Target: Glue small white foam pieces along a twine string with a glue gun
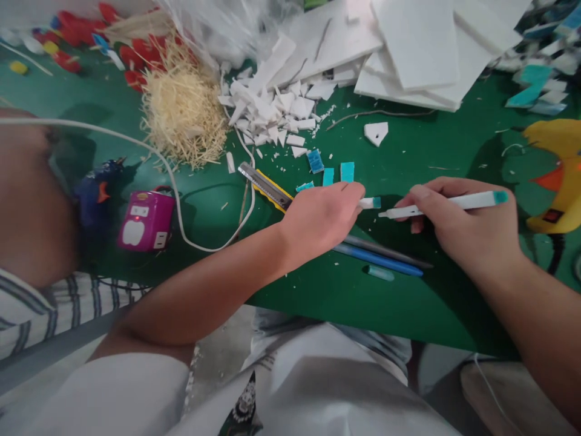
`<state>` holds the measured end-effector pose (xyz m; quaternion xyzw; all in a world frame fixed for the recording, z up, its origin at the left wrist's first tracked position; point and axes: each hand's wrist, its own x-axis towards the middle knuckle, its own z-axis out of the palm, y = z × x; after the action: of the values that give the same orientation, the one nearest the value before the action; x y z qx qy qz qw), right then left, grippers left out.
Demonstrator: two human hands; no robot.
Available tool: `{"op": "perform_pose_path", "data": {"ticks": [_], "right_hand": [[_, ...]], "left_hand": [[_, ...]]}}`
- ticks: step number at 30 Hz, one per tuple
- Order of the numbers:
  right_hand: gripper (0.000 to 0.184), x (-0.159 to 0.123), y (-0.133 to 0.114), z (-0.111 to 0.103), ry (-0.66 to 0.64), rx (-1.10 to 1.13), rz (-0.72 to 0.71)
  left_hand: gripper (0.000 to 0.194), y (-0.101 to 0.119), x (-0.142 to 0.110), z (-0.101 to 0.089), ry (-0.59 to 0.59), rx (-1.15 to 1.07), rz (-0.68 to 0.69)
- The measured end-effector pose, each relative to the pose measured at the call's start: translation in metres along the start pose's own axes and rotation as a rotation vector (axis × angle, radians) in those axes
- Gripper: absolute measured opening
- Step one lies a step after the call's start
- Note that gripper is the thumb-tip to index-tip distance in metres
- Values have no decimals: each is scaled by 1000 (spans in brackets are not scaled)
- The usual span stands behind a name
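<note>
Above the green table, right hand in a pinch on a marker (left hand likewise, teal-ended piece).

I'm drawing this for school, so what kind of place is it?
Probably a craft workshop: a yellow glue gun, a utility knife and a pile of cut white pieces lie on the green table.

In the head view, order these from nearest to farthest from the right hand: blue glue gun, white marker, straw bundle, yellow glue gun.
From the right hand:
1. White marker: held in it.
2. Yellow glue gun: just to its right.
3. Straw bundle: far to its left.
4. Blue glue gun: farther left.
</note>
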<state>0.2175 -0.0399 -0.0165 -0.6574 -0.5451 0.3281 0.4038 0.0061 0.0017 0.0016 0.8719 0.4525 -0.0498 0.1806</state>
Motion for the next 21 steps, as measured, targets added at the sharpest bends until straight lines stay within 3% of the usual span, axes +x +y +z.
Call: {"op": "perform_pose_path", "data": {"ticks": [5,10,15,21], "right_hand": [[27,0,5,1,55,-14,-44],[29,-1,3,1,22,-31,22],[23,-1,-3,0,17,2,-4],[35,0,-5,1,-7,5,24]], "left_hand": [[20,-1,0,1,6,-1,-18],[19,-1,1,1,-5,-19,-15],[20,1,0,-1,-9,-4,-24],[19,0,-1,0,11,-7,-4]]}}
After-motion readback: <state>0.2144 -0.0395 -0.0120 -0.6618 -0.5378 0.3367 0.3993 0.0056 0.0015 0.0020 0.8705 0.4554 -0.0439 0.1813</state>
